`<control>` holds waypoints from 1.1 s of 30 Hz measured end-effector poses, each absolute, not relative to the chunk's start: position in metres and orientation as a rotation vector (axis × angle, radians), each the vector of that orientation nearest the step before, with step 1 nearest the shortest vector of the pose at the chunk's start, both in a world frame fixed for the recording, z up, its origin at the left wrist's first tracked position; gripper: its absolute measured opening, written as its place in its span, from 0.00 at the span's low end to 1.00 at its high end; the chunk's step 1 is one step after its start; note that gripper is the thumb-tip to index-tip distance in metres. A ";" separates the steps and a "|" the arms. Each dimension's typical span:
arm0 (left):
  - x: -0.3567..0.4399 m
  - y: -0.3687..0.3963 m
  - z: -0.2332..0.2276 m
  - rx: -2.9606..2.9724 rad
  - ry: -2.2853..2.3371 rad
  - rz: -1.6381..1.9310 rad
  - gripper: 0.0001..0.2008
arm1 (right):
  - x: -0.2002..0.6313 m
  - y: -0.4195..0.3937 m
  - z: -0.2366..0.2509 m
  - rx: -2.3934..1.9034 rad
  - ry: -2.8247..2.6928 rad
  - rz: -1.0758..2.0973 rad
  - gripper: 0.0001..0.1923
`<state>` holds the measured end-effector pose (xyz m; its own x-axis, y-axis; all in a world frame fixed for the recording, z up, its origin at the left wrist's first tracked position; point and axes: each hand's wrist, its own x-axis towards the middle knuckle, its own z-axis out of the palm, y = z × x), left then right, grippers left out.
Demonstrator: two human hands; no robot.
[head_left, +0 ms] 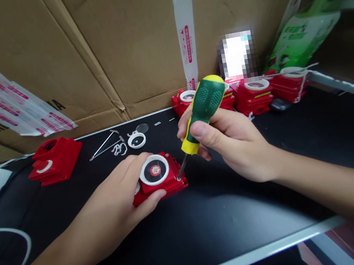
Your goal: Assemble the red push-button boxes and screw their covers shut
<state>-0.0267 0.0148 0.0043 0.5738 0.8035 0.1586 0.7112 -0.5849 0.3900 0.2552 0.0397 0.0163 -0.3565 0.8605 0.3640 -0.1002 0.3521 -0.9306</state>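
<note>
My left hand (119, 193) is wrapped round a red housing (172, 183) on the black tabletop, thumb along its near side. A white ring (166, 166) surrounds a dark round window with a red and white emblem on the housing's top. In my right hand (233, 141) is a screwdriver (207, 99) with a green and yellow handle, held at a slant. Its tip meets a screw at the housing's right corner. Part of the housing lies hidden under my left fingers.
Another red housing (55, 161) sits at the left. Loose white ring (136, 140), a clear disc (142, 128), metal rods (105, 144) and small screws (157, 123) lie behind. Several red units (254, 96) line the back right beside a green bottle (304, 37). Cardboard (134, 44) stands behind.
</note>
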 end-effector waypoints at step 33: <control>-0.022 0.016 0.011 2.397 1.308 0.439 0.26 | 0.246 0.052 0.028 -0.485 -1.786 1.396 0.14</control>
<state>-0.0217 0.0161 0.0114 0.5193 0.8496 0.0921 0.7329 -0.4982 0.4633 0.2459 0.0515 0.0277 -0.6062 0.7124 0.3536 -0.1714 0.3171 -0.9328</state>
